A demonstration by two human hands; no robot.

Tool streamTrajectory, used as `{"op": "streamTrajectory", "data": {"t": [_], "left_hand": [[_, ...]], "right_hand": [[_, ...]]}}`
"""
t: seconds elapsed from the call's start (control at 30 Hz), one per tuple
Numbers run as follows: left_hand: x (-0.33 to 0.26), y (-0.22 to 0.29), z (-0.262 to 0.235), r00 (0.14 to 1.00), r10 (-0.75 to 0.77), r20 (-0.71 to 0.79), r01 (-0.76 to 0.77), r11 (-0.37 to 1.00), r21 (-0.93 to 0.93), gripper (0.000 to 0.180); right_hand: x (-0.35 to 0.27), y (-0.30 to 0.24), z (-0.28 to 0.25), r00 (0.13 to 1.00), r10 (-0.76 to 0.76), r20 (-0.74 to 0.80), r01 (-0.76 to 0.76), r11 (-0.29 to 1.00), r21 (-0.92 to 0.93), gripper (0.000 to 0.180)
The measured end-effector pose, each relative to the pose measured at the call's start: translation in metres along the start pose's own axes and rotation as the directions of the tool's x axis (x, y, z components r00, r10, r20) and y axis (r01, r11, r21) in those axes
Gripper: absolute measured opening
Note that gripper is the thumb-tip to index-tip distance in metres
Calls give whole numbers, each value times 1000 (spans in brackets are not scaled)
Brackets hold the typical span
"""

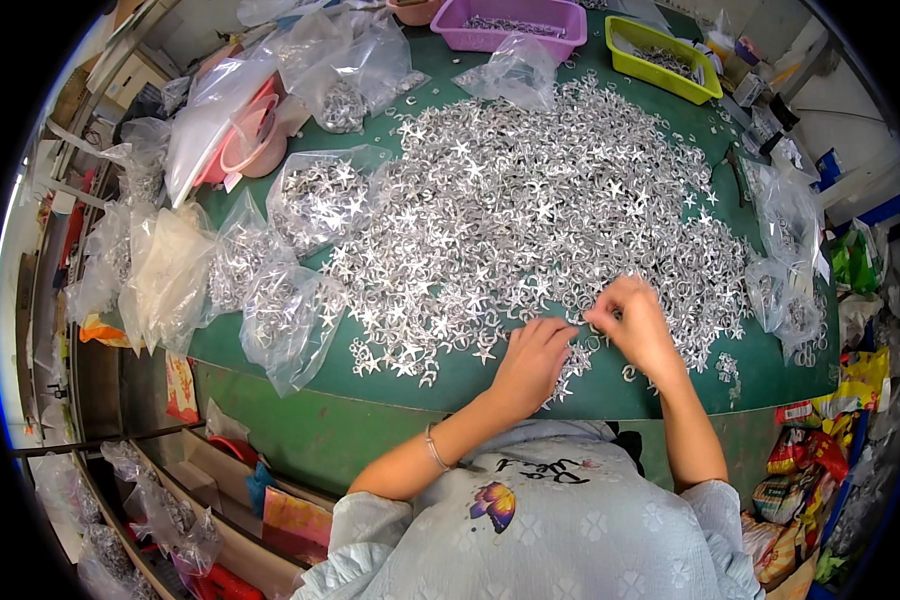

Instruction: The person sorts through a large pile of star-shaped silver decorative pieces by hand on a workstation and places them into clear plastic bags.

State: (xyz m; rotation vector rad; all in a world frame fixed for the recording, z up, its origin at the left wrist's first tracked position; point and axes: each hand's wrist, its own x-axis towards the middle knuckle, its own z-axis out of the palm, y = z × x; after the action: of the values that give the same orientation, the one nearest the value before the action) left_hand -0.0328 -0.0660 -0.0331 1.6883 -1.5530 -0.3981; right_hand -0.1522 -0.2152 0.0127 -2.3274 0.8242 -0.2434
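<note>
A broad heap of small silver metal pieces (530,210), many star-shaped and others crescent-shaped, covers the middle of the green table. At its near edge my left hand (532,366) is lowered over loose pieces, fingers bent and pressed together. Just right of it, my right hand (632,318) is raised slightly over the heap, its thumb and forefinger curled into a pinch. Whatever either hand holds is too small or hidden to make out. A few loose star pieces (574,368) lie between the two hands, close to the table's near edge.
Clear bags of silver pieces (318,196) line the left side; more bags (785,290) lie at right. A purple basin (510,38) and a yellow-green tray (660,72) stand at the back. Pink tubs (253,145) sit at back left. Below left are open drawers (210,485).
</note>
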Motion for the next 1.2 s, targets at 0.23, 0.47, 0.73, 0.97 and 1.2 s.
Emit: {"op": "streamTrajectory", "data": {"t": [0.23, 0.47, 0.73, 0.97, 1.2], "left_hand": [[-6, 6, 11, 986, 104, 132, -123, 982, 145, 29], [3, -2, -2, 998, 32, -57, -31, 999, 27, 20], [7, 1, -4, 999, 26, -45, -27, 999, -31, 22], [-7, 3, 11, 993, 95, 73, -99, 993, 64, 26], [-8, 3, 8, 995, 104, 8, -103, 995, -15, 27]], "right_hand": [[33, 12, 20, 912, -228, -342, 101, 931, -351, 14], [-7, 7, 8, 994, -91, 66, 71, 964, 258, 11], [14, -8, -8, 985, -47, 164, 54, 998, -38, 11], [65, 7, 21, 896, -371, -245, 268, 890, -367, 19], [47, 19, 15, 908, -194, -370, 221, 975, 31, 8]]}}
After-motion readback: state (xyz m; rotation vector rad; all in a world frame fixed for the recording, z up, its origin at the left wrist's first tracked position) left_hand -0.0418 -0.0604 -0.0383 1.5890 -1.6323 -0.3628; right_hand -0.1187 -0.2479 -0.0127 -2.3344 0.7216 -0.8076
